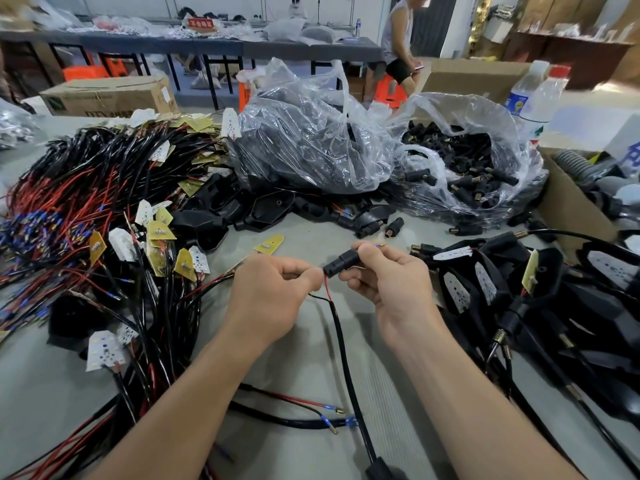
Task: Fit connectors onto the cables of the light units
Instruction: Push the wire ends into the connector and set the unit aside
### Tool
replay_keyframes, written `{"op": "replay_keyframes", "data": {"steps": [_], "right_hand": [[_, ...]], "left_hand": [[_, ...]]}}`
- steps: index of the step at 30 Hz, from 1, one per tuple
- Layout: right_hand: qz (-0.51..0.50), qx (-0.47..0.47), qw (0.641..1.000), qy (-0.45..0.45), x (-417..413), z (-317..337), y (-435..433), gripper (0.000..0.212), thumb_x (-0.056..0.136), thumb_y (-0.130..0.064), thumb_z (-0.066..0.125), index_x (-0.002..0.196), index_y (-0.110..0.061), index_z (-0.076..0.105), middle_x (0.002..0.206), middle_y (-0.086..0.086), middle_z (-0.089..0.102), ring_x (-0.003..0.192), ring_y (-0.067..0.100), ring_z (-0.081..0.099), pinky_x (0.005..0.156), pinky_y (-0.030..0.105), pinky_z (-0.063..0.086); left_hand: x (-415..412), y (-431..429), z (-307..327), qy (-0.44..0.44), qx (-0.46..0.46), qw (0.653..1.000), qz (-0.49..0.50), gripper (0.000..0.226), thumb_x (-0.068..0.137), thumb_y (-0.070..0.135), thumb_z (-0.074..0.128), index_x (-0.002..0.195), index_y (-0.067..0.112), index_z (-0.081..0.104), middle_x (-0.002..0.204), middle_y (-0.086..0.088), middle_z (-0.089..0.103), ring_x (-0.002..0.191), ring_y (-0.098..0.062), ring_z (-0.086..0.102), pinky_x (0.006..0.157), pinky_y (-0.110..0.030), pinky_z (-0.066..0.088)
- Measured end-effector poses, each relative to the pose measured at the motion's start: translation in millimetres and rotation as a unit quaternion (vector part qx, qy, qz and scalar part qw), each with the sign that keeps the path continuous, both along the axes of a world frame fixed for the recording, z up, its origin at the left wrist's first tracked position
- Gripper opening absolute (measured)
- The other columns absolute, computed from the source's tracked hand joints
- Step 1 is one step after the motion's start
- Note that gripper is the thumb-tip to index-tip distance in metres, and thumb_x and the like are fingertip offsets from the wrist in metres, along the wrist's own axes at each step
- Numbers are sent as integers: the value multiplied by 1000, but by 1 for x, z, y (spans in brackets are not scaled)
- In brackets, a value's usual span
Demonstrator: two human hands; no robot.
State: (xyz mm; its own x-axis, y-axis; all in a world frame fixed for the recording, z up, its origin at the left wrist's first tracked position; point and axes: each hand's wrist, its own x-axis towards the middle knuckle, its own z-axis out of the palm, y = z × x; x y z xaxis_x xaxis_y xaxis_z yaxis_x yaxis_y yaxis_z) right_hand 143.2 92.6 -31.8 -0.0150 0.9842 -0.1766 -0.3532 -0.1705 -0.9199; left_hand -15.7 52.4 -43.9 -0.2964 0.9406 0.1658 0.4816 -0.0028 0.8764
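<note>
My right hand (388, 275) grips a small black connector (341, 263) above the middle of the table. A blue-sleeved brass terminal (380, 244) sticks out past my right thumb. My left hand (277, 289) pinches the thin red wire (327, 287) just below the connector's near end. That red wire and a thin black wire (317, 297) split from a thick black cable (349, 372) that runs down toward me between my forearms.
A big heap of red and black wired LED boards (104, 216) fills the left. Two clear bags, one with black housings (311, 140) and one with connectors (464, 168), stand behind. Assembled light units (519, 296) pile up on the right beside a cardboard box (568, 202). Two water bottles (540, 95) stand far right. A person sits in the background.
</note>
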Motion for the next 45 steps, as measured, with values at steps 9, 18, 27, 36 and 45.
{"op": "replay_keyframes", "data": {"steps": [9, 18, 27, 36, 45], "right_hand": [[-21, 10, 999, 28, 5, 3, 5, 12, 98, -4, 61, 90, -8, 70, 73, 8, 73, 52, 17, 68, 54, 22, 54], [32, 24, 999, 6, 0, -5, 4, 11, 96, -10, 66, 87, -7, 72, 76, 7, 76, 53, 13, 66, 55, 21, 53], [17, 46, 999, 5, 3, -8, 8, 12, 94, -10, 69, 105, -8, 70, 73, 6, 74, 51, 13, 64, 54, 21, 50], [32, 52, 998, 17, 9, -8, 9, 23, 94, -1, 65, 116, -6, 67, 63, 4, 66, 53, 12, 59, 58, 22, 48], [14, 63, 998, 22, 11, -8, 11, 30, 93, 2, 64, 123, -4, 63, 63, 1, 68, 55, 11, 59, 62, 23, 47]], "left_hand": [[-6, 5, 0, -80, -13, 996, -23, 9, 79, 37, 76, 73, 32, 81, 70, 7, 76, 68, -6, 71, 73, -23, 54], [-2, 1, 3, -92, -26, 994, -43, 13, 84, 16, 79, 73, 23, 81, 67, -1, 76, 59, -14, 70, 64, -24, 55], [0, 0, 11, -177, -51, 977, -108, 33, 81, 2, 81, 109, 18, 74, 72, -14, 76, 58, -18, 65, 72, -33, 57], [-2, -1, 9, -177, -52, 980, -78, 25, 78, 12, 86, 99, 24, 78, 73, -11, 77, 59, -15, 67, 67, -26, 55], [0, -2, 8, -151, -121, 975, -111, 11, 87, 9, 76, 77, 7, 79, 72, -8, 77, 59, -8, 65, 58, -13, 47]]}}
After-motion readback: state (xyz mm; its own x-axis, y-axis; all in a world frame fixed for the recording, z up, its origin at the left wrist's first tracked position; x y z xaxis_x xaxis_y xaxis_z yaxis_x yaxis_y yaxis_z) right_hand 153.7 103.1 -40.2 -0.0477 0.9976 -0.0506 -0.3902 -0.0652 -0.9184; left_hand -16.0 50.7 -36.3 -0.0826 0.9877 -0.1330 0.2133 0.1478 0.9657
